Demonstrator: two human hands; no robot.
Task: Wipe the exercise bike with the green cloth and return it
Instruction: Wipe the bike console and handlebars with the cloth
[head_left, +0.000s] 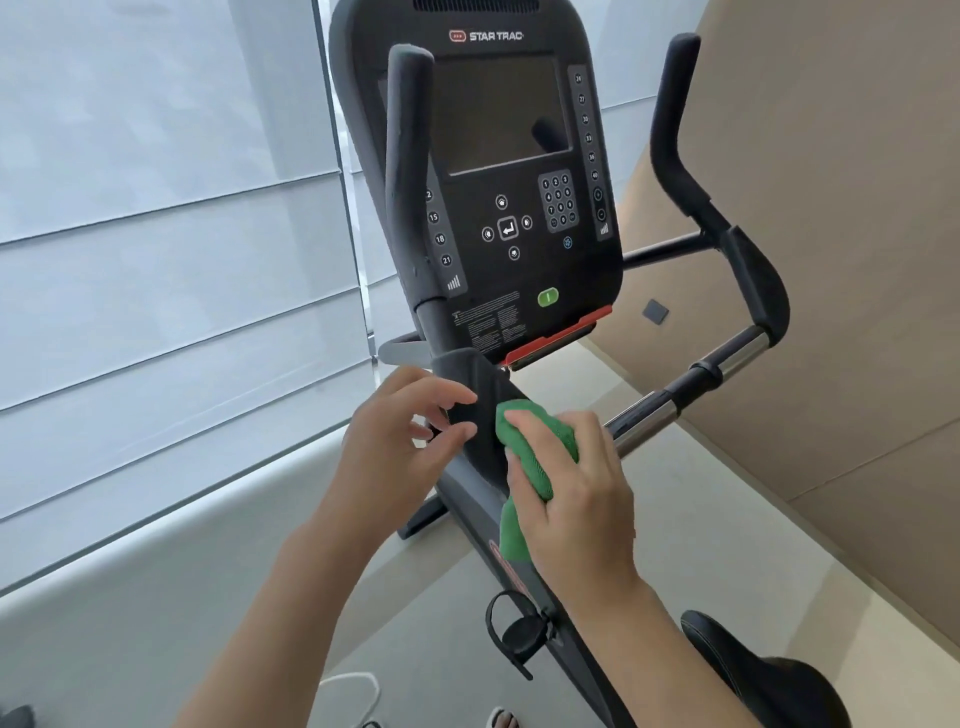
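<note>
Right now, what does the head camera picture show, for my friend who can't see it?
A person's right hand presses a green cloth against the exercise bike just below its console. The left hand touches the same dark post with loosely bent fingers.

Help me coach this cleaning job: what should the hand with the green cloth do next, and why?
Probably slide the cloth down along the bike's frame. The right hand holds it bunched against the dark post just under the console, while the left hand steadies that post with its fingertips. The frame below looks not yet covered, so a downward stroke seems the natural continuation.
</note>
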